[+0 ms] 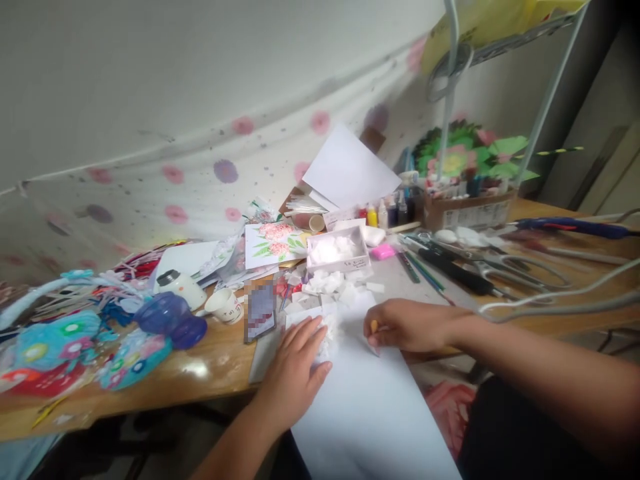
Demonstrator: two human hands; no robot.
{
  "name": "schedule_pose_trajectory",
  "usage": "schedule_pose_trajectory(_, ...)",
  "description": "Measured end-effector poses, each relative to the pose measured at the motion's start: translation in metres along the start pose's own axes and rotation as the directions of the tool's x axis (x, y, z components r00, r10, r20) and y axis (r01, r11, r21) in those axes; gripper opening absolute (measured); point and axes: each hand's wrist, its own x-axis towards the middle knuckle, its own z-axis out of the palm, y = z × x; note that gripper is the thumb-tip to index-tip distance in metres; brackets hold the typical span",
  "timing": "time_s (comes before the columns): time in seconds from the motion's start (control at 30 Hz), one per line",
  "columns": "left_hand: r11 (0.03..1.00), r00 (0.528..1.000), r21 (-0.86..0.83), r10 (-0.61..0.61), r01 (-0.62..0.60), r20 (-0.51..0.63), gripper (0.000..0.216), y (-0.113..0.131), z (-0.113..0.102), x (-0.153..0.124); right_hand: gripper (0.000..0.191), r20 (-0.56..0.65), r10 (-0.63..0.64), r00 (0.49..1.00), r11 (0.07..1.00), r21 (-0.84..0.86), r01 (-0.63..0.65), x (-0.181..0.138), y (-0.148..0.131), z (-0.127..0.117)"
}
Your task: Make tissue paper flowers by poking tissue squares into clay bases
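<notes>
A large white sheet of paper (370, 400) lies before me and runs over the table's front edge. My left hand (295, 367) rests on its left side, fingers stretched out, beside a ruffled white cluster (327, 337) that looks like paper or petals. On the right part of the sheet, my right hand (393, 325) is closed around a slim tool with a yellow-orange end (374, 326); its exact kind is hidden by the fingers. Just beyond the hands, loose white scraps (330, 285) lie in front of a small white box (345, 250) filled with white pieces.
At left are a phone (260, 312), a cup (224, 307), a purple bowl-like item (175, 317) and blue felt crafts (60, 340). A flower picture (275, 245) lies behind. On the right are scissors (510, 270), pencils (425, 270), a pink block (383, 251) and a white cable (560, 297).
</notes>
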Motion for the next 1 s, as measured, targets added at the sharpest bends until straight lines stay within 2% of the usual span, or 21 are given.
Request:
schedule_pose_trajectory(0.3, 0.992, 0.998, 0.124, -0.025, 0.032, -0.058, 0.046, 0.007, 0.0, -0.024, 0.024, -0.027, -0.024, 0.999, 0.999, -0.023, 0.023, 0.001, 0.001, 0.005)
schedule_pose_trajectory(0.43, 0.989, 1.0, 0.145, -0.005, 0.008, -0.026, 0.056, 0.01, 0.004, -0.022, 0.026, -0.026, -0.034, 0.999, 0.999, -0.018, 0.033, 0.002, 0.005, 0.007)
schedule_pose_trajectory(0.73, 0.981, 1.0, 0.193, 0.025, -0.022, -0.016, 0.052, 0.024, 0.012, -0.013, 0.023, -0.055, -0.084, 0.995, 0.996, 0.004, 0.085, -0.002, 0.014, 0.011)
schedule_pose_trajectory(0.8, 0.98, 0.998, 0.19, 0.057, -0.057, 0.004, 0.052, 0.031, 0.011, -0.015, 0.024, -0.069, -0.103, 0.992, 0.995, 0.008, 0.104, -0.004, 0.014, 0.012)
schedule_pose_trajectory(0.9, 0.966, 0.985, 0.193, 0.168, -0.173, 0.043, 0.051, 0.044, 0.01, -0.024, 0.022, -0.115, -0.131, 0.985, 0.991, -0.002, 0.132, -0.008, 0.011, 0.014)
schedule_pose_trajectory(1.0, 0.949, 0.97, 0.206, 0.226, -0.24, 0.092, 0.061, 0.05, 0.012, -0.039, 0.018, -0.223, -0.141, 0.965, 0.99, -0.029, 0.138, -0.012, 0.006, 0.017)
